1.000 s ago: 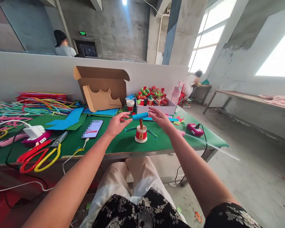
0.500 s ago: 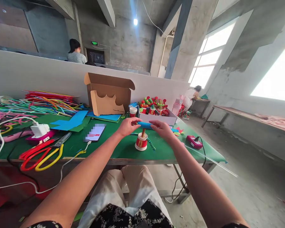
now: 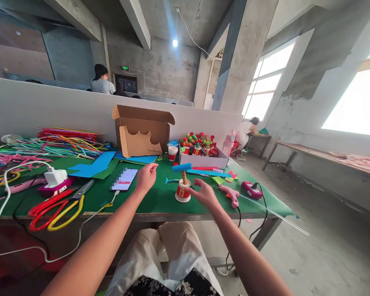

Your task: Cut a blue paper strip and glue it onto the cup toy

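Observation:
A red and white paper cup (image 3: 183,192) stands upside down near the table's front edge. From it rises a coiled brown stem (image 3: 184,177), topped by a blue roll (image 3: 181,167) lying crosswise. A teal coiled strip (image 3: 172,181) sticks out to the left of the cup. My left hand (image 3: 148,177) is raised left of the cup, apart from it, its fingers closed together; whether something small is in them cannot be made out. My right hand (image 3: 203,192) is beside the cup's right side, its fingers apart and nothing held in them.
A pink glue gun (image 3: 230,195) lies right of my right hand, near a magenta socket (image 3: 252,190). Behind are a box of finished figures (image 3: 203,160) and an open cardboard box (image 3: 144,119). Scissors (image 3: 64,207), a phone (image 3: 124,179) and pipe cleaners (image 3: 68,142) lie left.
Both hands have let go of the blue roll, which stays on the stem. My left hand has moved left and my right hand down beside the cup. The glue gun has come into view.

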`<state>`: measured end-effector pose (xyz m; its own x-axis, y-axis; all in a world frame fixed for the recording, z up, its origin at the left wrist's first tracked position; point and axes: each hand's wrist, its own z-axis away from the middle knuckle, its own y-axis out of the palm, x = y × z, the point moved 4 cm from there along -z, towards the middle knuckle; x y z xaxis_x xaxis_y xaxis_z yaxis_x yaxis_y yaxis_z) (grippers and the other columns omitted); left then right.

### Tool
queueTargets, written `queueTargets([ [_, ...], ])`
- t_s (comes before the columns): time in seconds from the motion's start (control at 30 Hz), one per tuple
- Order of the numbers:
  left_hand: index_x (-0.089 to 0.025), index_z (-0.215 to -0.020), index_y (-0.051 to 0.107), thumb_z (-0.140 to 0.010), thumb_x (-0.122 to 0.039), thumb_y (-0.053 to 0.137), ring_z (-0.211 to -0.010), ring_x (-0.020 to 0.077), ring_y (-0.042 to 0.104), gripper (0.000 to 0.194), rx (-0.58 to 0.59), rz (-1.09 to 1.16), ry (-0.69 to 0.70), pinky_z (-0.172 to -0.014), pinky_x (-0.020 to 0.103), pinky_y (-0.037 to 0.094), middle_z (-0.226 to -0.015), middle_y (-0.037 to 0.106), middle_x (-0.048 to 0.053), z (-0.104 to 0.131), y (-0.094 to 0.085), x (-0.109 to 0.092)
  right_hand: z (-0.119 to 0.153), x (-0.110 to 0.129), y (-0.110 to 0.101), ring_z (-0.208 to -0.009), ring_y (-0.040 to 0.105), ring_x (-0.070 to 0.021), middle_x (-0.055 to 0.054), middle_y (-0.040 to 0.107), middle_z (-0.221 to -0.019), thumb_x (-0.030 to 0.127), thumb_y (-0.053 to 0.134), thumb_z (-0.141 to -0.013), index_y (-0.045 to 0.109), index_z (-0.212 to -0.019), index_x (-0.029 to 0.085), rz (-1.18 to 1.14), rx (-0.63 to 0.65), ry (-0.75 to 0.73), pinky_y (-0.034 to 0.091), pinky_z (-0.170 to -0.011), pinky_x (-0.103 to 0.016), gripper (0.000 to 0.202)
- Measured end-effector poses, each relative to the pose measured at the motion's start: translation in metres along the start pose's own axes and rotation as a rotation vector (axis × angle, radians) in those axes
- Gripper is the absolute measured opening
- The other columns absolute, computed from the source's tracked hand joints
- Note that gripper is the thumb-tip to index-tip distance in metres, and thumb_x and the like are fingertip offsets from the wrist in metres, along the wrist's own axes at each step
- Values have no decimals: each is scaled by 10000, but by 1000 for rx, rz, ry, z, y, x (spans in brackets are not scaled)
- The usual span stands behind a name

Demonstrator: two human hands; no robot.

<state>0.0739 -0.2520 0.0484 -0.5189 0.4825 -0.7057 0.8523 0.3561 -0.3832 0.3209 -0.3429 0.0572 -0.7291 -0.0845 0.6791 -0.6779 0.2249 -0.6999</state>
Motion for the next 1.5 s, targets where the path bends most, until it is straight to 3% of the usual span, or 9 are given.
queueTargets([
  [0.2,-192,-871,670,-787,-134,407,-898,283,623,283,-134,-118,49,-809,418,503,-892,704,112,46,-6,12,-6,32,20,-1134,619,-350,-141,726,-1101,502,740,-737,671,-1080,175,336,5,20,406,-988,-480,479],
  [0.47,-204,-870,668,-765,-115,430,-873,259,621,275,-110,-122,69,-765,379,516,-865,707,88,54,5,19,-19,11,18,-962,700,-229,-57,746,-1072,279,749,-735,678,-1094,184,35,164,-27,512,-739,-265,378],
  [0.7,-214,-907,674,-826,-223,449,-889,242,633,239,-117,-82,48,-781,370,516,-898,721,80,54,-5,7,-15,13,21,-956,689,-251,-49,753,-1044,281,787,-685,718,-1055,190,-23,186,-125,512,-778,-293,387],
  [0.77,-229,-983,682,-823,-305,520,-948,238,633,240,-57,-43,71,-813,360,511,-981,728,70,51,-6,-6,-14,13,21,-936,689,-249,-48,755,-1026,285,794,-677,722,-1055,187,-31,187,-138,510,-772,-292,397],
  [0.83,-238,-1030,691,-760,-395,636,-986,244,631,316,96,36,49,-826,353,506,-1038,726,61,45,-2,-21,-13,13,20,-926,688,-243,-44,756,-1011,294,795,-681,719,-1065,186,-40,189,-147,507,-769,-290,406],
  [0.93,-205,-958,717,-608,-501,770,-926,257,639,462,401,189,-102,-788,358,504,-970,727,61,35,13,-36,-13,12,19,-931,687,-239,-47,754,-1019,307,796,-686,715,-1077,181,-52,191,-153,503,-786,-294,418],
  [1.0,-184,-872,724,-546,-515,804,-884,254,638,471,502,270,-180,-777,362,502,-898,726,56,30,23,-43,-12,11,19,-942,688,-246,-58,754,-1026,311,801,-683,716,-1079,171,-59,188,-155,499,-811,-304,429],
  [1.23,-175,-812,737,-528,-497,819,-827,244,656,437,521,369,-190,-759,364,519,-848,744,54,26,46,-58,-12,7,24,-950,695,-242,-51,762,-1011,323,798,-694,724,-1097,172,-109,165,-167,509,-803,-285,437],
  [1.5,-156,-759,732,-511,-553,831,-807,258,680,479,494,386,-194,-758,370,530,-757,741,58,19,46,-62,-10,5,24,-956,699,-253,-43,765,-1015,302,798,-684,733,-1094,199,-148,153,-184,513,-781,-277,427],
])
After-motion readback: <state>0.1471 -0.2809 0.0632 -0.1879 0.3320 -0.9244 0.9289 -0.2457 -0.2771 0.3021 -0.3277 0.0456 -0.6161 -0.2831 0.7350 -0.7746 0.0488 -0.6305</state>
